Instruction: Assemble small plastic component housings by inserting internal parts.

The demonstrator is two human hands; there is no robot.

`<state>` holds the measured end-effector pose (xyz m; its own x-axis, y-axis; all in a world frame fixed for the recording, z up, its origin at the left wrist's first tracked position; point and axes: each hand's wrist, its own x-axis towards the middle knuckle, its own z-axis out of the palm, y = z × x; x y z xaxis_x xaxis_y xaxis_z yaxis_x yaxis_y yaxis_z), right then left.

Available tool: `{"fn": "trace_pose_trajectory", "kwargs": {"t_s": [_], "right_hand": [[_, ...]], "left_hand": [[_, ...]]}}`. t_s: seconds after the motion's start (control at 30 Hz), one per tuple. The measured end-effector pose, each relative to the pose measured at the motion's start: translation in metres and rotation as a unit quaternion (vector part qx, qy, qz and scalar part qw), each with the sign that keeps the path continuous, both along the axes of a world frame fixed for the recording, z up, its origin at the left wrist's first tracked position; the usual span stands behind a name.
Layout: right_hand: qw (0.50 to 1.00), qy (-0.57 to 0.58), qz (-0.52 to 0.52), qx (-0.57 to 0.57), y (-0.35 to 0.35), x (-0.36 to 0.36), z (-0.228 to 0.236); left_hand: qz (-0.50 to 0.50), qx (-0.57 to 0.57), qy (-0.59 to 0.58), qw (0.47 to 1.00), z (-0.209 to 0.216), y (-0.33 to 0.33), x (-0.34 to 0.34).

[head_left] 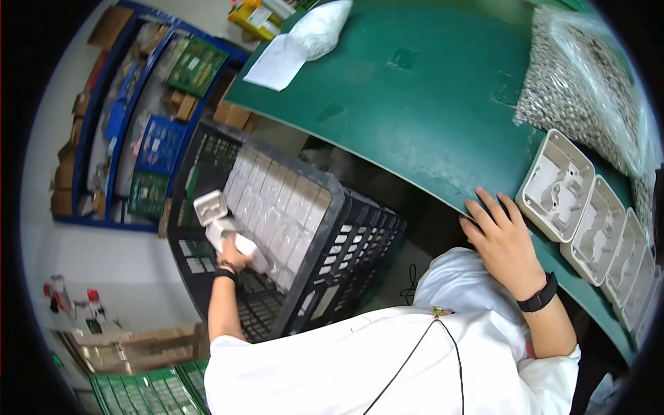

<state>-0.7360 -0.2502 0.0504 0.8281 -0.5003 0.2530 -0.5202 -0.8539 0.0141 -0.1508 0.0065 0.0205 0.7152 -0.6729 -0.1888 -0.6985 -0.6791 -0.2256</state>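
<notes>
My left hand (234, 256) reaches down into a black plastic crate (304, 294) at the left, its fingers closed around a white plastic housing (246, 245); motion blurs the fingertips. Just beyond it, an open white box-shaped housing (209, 207) shows its hollow side. Rows of pale pieces in clear wrapping (277, 197) fill the far part of the crate. My right hand (499, 238) rests open on the near edge of the green table (422, 117), fingers spread. Right beside it lies an open off-white housing (559, 185), first in a row of several alike along the edge.
Clear plastic bags of small grey parts (577, 97) lie at the table's far right. A white sheet (275, 63) and a white bag (319, 31) sit at its far left corner. A blue shelf rack (128, 121) with bins stands at the left; green crates (145, 391) are lower left.
</notes>
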Motion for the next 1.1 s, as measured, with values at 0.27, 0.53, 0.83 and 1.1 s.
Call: {"fn": "trace_pose_trajectory", "kwargs": {"t_s": [0.27, 0.53, 0.83, 1.1], "right_hand": [[0.990, -0.098, 0.044, 0.087, 0.004, -0.007, 0.008], [0.924, -0.372, 0.083, -0.022, 0.019, -0.035, 0.072], [0.936, -0.321, 0.069, -0.130, 0.024, -0.079, 0.053], [0.918, -0.347, -0.052, -0.186, 0.020, -0.119, 0.056]], "left_hand": [[-0.089, -0.359, -0.151, 0.917, 0.182, -0.028, -0.092], [-0.399, -0.523, 0.430, 0.618, 0.212, -0.197, -0.307], [-0.522, -0.044, 0.807, 0.272, 0.162, -0.324, -0.437], [-0.225, -0.383, 0.788, 0.426, 0.158, -0.346, -0.409]]}}
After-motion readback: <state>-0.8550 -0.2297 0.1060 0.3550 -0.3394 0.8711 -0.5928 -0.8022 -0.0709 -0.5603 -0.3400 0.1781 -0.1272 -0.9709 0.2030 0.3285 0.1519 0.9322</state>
